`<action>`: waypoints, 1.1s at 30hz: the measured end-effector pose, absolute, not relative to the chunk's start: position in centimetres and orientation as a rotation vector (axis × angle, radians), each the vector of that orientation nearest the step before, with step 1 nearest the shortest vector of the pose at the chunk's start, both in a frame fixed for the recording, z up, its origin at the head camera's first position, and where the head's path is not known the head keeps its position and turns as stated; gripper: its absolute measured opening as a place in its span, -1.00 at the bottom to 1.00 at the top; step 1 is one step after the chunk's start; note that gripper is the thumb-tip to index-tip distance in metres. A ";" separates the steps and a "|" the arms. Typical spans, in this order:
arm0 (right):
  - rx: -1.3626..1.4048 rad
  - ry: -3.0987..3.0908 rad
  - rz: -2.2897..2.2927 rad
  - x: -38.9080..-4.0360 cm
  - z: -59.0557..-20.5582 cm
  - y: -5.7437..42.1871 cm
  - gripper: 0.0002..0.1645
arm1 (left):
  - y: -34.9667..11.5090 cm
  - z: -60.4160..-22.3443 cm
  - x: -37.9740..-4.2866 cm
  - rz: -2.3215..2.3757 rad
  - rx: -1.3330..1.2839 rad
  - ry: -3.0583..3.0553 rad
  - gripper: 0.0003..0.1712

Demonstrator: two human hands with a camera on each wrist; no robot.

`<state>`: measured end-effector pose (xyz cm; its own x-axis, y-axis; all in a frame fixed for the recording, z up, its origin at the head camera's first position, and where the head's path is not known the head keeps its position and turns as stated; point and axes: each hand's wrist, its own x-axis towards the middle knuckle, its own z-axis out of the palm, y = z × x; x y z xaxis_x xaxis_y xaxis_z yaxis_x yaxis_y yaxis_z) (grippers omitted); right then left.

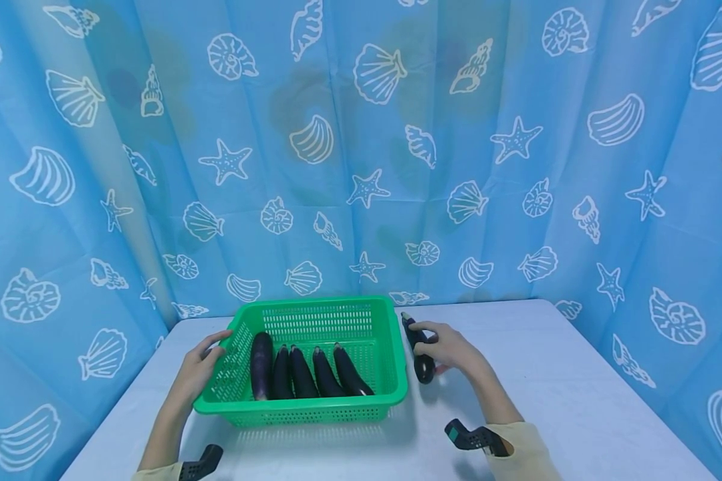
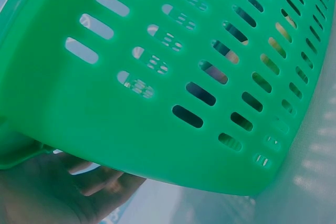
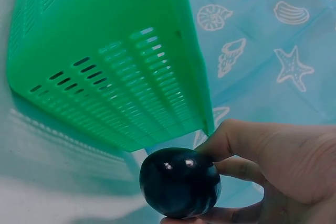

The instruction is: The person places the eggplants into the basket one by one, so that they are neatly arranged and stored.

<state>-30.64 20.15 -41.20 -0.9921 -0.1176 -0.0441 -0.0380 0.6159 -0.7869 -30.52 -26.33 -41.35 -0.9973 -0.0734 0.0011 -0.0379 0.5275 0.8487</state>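
A green plastic basket [image 1: 313, 403] with slotted walls stands on the table. Inside it, several dark eggplants [image 1: 301, 374] lie side by side, stems toward the back. My left hand [image 1: 197, 366] holds the basket's left rim; in the left wrist view its fingers [image 2: 100, 182] show beneath the rim's edge. To the right of the basket, my right hand [image 1: 448, 346] grips another eggplant [image 1: 424, 367], its stem pointing to the back. The right wrist view shows that eggplant's rounded, glossy end [image 3: 178, 182] between thumb and fingers, close beside the basket's wall [image 3: 105, 51].
A white cloth-covered table [image 1: 505, 334] extends to both sides of the basket. Blue curtains [image 1: 361, 167] printed with white shells and starfish hang behind the table and on either side. Black camera mounts [image 1: 472, 437] are worn on both wrists.
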 end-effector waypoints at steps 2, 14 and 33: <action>-0.142 2.744 -1.337 -30.5 -40.9 20.1 -0.29 | -26.4 -41.4 -30.5 -1.509 0.099 -2.712 -0.43; -0.170 2.796 -1.314 -29.6 -39.0 19.8 -0.33 | -26.4 -41.5 -30.5 -1.501 0.084 -2.709 -0.43; -0.210 2.880 -1.266 -28.2 -36.8 19.6 -0.37 | -26.3 -41.4 -30.6 -1.487 0.094 -2.721 -0.44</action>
<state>-28.24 19.64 -36.79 -0.9911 -0.1168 0.0639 -0.1261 0.6690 -0.7325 -30.65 -26.31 -41.38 -0.9974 -0.0722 0.0055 -0.0344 0.5388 0.8417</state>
